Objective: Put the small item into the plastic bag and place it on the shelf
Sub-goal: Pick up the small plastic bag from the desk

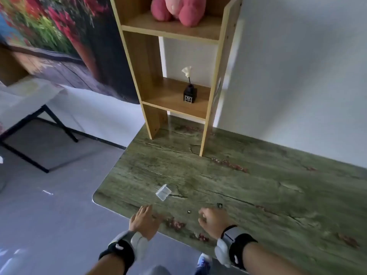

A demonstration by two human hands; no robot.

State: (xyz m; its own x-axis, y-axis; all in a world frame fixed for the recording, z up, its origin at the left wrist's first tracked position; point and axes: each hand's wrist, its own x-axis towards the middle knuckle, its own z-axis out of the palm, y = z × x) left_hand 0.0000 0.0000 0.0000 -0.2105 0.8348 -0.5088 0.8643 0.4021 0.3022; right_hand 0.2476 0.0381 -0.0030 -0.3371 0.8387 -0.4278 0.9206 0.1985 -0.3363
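Left hand (144,219) flat, fingers spread, right hand (211,219) curled loosely, empty, plastic bag (163,192) beyond

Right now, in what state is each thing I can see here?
plastic bag: on the table, empty as far as visible, untouched
small items: two lying loose on the table, not bagged
left hand: open, flat over the table edge
right hand: curled; whether it holds something is hidden
bottle: upright on the lower shelf

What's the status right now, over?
Left hand open, empty. Right hand curled, contents unseen. Plastic bag and two small items on table. Shelf path clear.
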